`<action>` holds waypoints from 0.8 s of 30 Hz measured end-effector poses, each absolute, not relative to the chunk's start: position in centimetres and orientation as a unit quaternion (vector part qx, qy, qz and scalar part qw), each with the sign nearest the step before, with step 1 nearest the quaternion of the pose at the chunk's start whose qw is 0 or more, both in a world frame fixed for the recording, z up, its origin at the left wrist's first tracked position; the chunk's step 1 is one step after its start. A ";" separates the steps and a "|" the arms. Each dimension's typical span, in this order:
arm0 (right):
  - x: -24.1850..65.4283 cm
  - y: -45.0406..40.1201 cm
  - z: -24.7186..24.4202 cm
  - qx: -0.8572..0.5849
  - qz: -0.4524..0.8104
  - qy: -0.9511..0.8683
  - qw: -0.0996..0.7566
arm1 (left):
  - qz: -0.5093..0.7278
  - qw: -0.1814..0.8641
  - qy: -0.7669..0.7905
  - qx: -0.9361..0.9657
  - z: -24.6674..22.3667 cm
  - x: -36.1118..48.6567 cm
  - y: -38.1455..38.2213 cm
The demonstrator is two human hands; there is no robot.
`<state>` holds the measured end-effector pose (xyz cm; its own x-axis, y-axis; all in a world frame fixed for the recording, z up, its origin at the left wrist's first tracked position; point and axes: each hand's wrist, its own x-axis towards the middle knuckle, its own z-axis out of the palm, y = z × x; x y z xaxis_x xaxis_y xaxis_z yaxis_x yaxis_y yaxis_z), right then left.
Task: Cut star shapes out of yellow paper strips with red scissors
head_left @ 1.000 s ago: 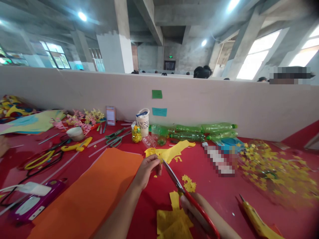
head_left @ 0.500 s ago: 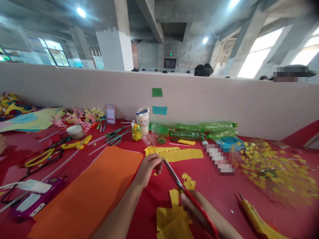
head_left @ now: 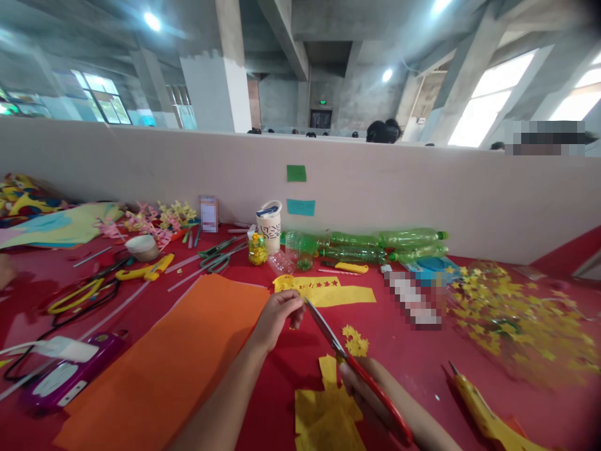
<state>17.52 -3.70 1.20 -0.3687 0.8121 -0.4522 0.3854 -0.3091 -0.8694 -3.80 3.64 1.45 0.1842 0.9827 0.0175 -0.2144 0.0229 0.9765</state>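
My left hand [head_left: 280, 316] is closed in a pinch at the lower edge of a yellow strip [head_left: 350, 295], whose upper layer carries a row of red star shapes. The pinched edge is hidden behind the fingers. My right hand [head_left: 359, 382] is wrapped round the red handles of a pair of scissors [head_left: 334, 341]; its blades point up and left, their tips beside my left fingertips. Right of the blades lies a small pile of yellow cut-out stars [head_left: 355, 341]. Yellow sheet pieces [head_left: 326, 416] lie under and left of my right hand.
Orange sheets [head_left: 173, 357] lie left of my forearm, beside a purple power strip [head_left: 72, 373]. Green plastic bottles [head_left: 408, 239] and a white cup [head_left: 269, 228] stand or lie along the partition. At right are a star-covered decoration [head_left: 509, 313] and a yellow glue gun [head_left: 483, 404].
The yellow strip has shifted slightly left and turned, so its red star shapes show more clearly. Both hands and the scissors stay in nearly the same place.
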 end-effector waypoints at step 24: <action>17.6 -3.6 1.5 -0.541 0.587 -0.574 0.182 | 0.496 0.598 0.398 0.488 1.2 -4.0 3.8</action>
<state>17.61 -3.57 1.52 -0.3482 0.8348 -0.4264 0.4081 -0.2745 -0.8707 -3.96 3.80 1.18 0.1924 0.9813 0.0083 -0.2046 0.0318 0.9783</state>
